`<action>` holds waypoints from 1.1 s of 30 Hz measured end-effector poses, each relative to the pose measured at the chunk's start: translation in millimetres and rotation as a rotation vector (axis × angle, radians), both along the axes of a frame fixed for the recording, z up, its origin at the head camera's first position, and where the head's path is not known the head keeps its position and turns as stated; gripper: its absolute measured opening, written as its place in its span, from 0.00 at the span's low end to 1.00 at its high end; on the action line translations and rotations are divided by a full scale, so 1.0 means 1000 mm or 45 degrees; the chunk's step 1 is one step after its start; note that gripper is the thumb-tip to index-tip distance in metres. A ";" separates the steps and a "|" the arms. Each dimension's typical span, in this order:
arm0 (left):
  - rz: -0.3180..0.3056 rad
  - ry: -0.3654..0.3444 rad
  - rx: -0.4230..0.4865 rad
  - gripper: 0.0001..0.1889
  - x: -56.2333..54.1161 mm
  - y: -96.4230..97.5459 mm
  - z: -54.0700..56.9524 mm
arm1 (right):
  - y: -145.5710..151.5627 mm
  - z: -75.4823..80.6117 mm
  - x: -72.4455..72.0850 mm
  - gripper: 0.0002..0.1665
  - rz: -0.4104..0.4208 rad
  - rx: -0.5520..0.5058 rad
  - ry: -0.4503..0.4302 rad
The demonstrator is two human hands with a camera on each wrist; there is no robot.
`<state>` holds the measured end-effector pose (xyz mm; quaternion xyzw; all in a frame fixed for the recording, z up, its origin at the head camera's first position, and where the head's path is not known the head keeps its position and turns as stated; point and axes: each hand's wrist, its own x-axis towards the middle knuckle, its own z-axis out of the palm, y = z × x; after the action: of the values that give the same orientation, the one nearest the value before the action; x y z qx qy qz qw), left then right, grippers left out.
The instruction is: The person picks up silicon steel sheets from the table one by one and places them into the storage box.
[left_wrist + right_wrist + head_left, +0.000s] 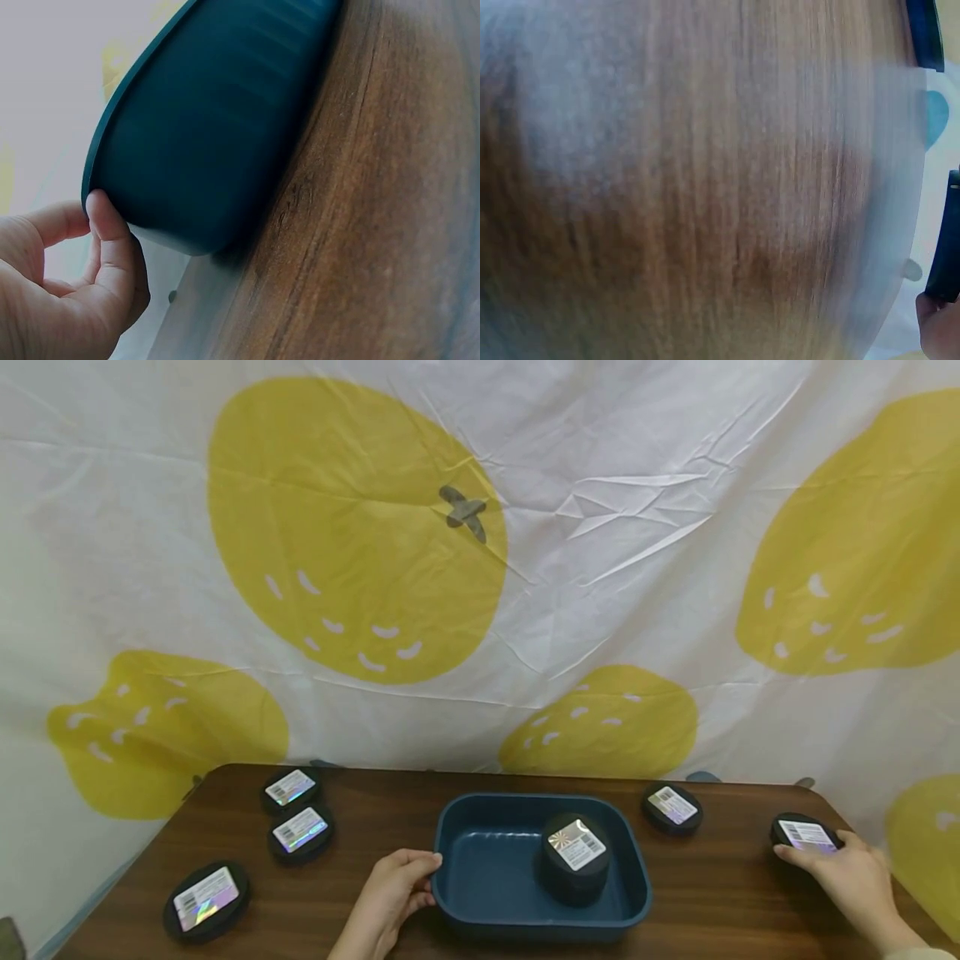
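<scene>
My left hand [392,893] pinches the left rim of a dark blue rectangular plastic basin [487,929]. In the left wrist view, thumb and fingertips [109,214] meet at the rim of that basin [195,135]. Inside the basin, towards its right, stands a black round tub [576,875] with a label on top, taller than the discs outside. At the table's far right, my right hand [855,877] grips a flat black round tin [806,833] with a silvery label, thumb and fingers at its sides. The right wrist view catches only an edge of this tin [945,244].
Another labelled black tin [672,808] lies right of the basin. On the left are two close together, a rear tin [291,788] and a nearer tin [302,833], plus a front tin [206,901]. Behind the wooden table [720,893] hangs a lemon-patterned cloth [600,610].
</scene>
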<state>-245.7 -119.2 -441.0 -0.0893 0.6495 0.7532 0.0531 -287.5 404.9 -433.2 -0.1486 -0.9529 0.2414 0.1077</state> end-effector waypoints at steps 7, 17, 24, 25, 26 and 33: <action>-0.004 0.002 -0.012 0.10 0.001 0.000 0.001 | -0.007 0.004 0.004 0.61 0.033 -0.001 0.034; 0.008 -0.007 -0.025 0.12 0.001 0.000 0.002 | -0.021 0.012 0.011 0.59 0.104 -0.053 0.028; 0.028 -0.017 -0.014 0.10 0.001 0.001 0.002 | -0.031 0.021 0.015 0.60 0.166 -0.021 -0.021; 0.029 -0.018 -0.014 0.10 0.000 0.002 0.002 | -0.032 0.023 0.016 0.60 0.171 -0.018 -0.028; 0.028 -0.017 -0.014 0.10 0.000 0.002 0.002 | -0.033 0.024 0.016 0.60 0.178 -0.016 -0.029; 0.021 -0.005 -0.011 0.11 0.000 0.001 0.000 | -0.050 0.027 0.023 0.59 0.236 0.013 -0.045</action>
<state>-246.1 -117.8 -440.8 -0.0963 0.6519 0.7507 0.0477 -265.0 354.9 -405.8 -0.0635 -0.9655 0.2428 0.0688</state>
